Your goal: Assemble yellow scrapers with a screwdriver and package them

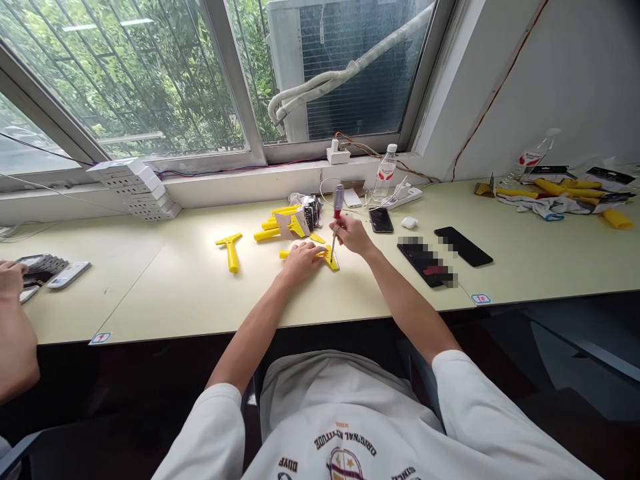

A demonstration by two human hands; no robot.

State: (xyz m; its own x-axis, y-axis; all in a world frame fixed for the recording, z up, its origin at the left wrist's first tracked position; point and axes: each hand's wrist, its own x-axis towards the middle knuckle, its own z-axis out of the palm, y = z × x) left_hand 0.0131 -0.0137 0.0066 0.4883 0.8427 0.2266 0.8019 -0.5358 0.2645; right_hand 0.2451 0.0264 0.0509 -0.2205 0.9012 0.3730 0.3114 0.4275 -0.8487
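My left hand presses a yellow scraper flat on the pale table, its handle sticking out to the left from under my fingers. My right hand grips a screwdriver with a clear and red handle, held upright. The screwdriver's shaft points down to the scraper's head, near my left fingertips. Another yellow scraper lies to the left. Behind my hands is a pile of yellow scrapers with a brown card piece and dark packaged parts.
Beyond my right hand are a phone, a water bottle, a power strip and a white case. Dark flat objects lie at right, more yellow tools farther off. Another person's hand is at far left.
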